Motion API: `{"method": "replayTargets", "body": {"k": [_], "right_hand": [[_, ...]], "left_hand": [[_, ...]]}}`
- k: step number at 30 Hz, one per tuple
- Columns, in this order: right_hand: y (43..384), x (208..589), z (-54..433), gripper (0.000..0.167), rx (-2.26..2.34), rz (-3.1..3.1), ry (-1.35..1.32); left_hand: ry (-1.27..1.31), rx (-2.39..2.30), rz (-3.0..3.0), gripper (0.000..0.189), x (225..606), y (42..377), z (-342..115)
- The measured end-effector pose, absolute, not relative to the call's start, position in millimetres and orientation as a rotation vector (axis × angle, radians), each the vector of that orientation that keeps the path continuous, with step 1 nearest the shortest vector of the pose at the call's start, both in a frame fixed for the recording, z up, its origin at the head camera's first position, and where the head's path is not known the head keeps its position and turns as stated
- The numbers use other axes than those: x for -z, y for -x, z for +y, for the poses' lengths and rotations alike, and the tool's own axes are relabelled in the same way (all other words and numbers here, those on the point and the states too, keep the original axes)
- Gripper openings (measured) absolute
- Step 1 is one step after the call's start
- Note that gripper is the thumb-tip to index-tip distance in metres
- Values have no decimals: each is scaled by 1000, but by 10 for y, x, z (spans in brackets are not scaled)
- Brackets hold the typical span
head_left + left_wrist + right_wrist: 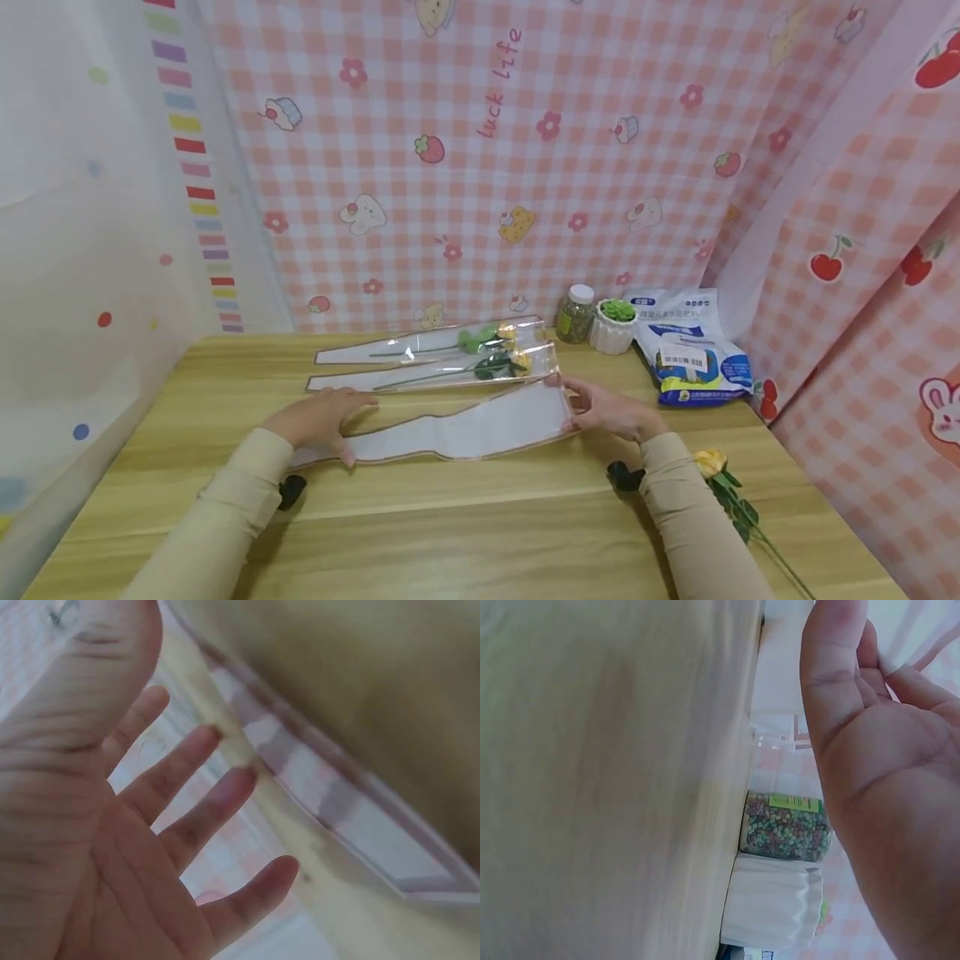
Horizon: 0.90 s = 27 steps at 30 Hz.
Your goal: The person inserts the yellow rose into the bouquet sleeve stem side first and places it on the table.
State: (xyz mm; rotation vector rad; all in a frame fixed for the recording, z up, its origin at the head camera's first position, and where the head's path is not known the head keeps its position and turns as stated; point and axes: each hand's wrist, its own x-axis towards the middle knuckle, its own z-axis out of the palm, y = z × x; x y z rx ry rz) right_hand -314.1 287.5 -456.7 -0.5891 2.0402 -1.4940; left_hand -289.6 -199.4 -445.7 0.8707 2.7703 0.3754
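A flat, empty-looking flower sleeve (465, 429), white with a pinkish-brown border, lies slantwise in front of me. Its wide end is raised a little at the right, where my right hand (611, 410) pinches the edge between thumb and fingers. Over the narrow end is my left hand (322, 417); in the left wrist view its fingers (202, 810) are spread and fairly straight beside the bordered sleeve (330, 780). Just behind lie two clear-fronted sleeves, a nearer one (427, 375) and a farther one (420, 343), each holding a yellow rose.
A loose yellow rose (710, 462) lies by my right forearm. At the back right stand a jar of colored granules (575, 315) and a white pot (613, 336) with a green succulent. Beside them are a blue-and-white bag (697, 367) and a pale bag (701, 302).
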Motion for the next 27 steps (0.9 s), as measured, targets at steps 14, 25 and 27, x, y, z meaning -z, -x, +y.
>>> {"method": "replayTargets", "body": {"k": [14, 25, 27], "right_hand": [[3162, 4567, 2864, 88, 1523, 2072, 570], [3155, 4494, 2864, 92, 1577, 1962, 624], [3156, 4491, 2844, 92, 1562, 1971, 636]], "left_hand": [[-1245, -468, 2817, 102, 4184, 2829, -653], [-1396, -328, 2842, 107, 4221, 3030, 197], [-1381, -364, 2817, 107, 4250, 3063, 239]]}}
